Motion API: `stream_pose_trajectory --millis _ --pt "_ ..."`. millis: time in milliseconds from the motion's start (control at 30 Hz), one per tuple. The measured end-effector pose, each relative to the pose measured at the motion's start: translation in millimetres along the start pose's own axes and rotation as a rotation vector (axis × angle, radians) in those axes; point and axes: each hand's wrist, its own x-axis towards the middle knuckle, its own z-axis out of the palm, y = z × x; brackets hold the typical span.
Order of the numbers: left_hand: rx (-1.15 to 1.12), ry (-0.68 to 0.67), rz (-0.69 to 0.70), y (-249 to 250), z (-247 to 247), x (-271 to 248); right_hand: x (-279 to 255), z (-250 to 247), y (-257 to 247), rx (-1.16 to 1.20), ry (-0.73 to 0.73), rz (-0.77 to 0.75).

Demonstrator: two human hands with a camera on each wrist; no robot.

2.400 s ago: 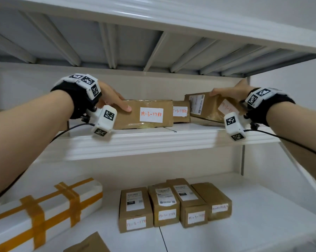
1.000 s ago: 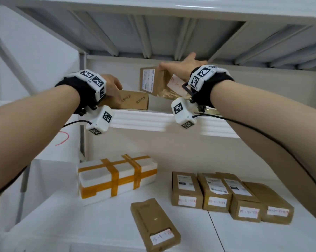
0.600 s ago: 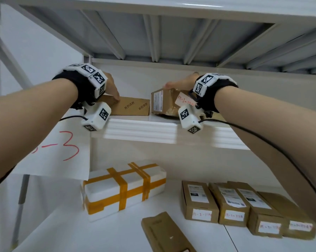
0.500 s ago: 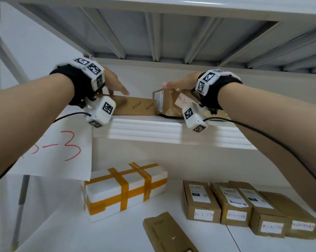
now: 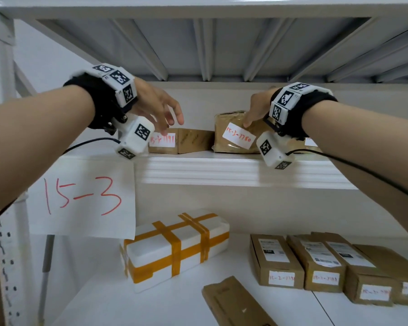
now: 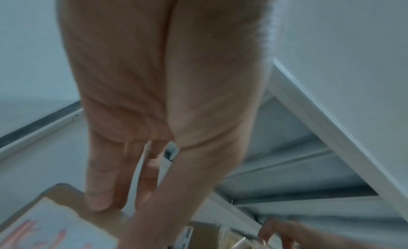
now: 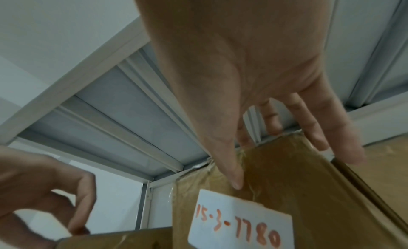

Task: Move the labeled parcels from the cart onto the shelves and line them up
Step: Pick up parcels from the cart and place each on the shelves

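On the upper shelf [image 5: 221,170] a brown parcel labelled 15-3-7780 [image 5: 233,137] stands with its label facing me. My right hand [image 5: 252,116] rests on it, straight fingers over its top and the thumb [image 7: 236,179] on its front face above the label [image 7: 238,226]. To its left lies a flatter parcel labelled 15-3-7791 [image 5: 181,143]. My left hand [image 5: 170,123] hovers in front of that parcel, fingers loosely curled and holding nothing. In the left wrist view its fingertips [image 6: 97,202] are at the parcel's corner [image 6: 59,191].
A paper sign reading 15-3 [image 5: 80,196] hangs from the shelf edge by the left post [image 5: 0,137]. The lower shelf holds a white foam box with orange tape [image 5: 174,248], a row of several labelled parcels [image 5: 315,262] and one loose parcel [image 5: 233,304]. Another parcel [image 5: 312,142] shows behind my right wrist.
My right hand has carried its parcel left along the upper shelf, turned its label to the front and set it beside the left parcel. My left hand has let go of the left parcel.
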Motion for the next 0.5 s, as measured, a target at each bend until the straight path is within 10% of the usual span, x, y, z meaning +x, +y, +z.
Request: stream_pose_trajectory --millis 500 --pt "0.194 -0.166 -0.028 32.0 11.0 44.7 -7.2 7.3 14.0 0.063 -0.054 0.042"
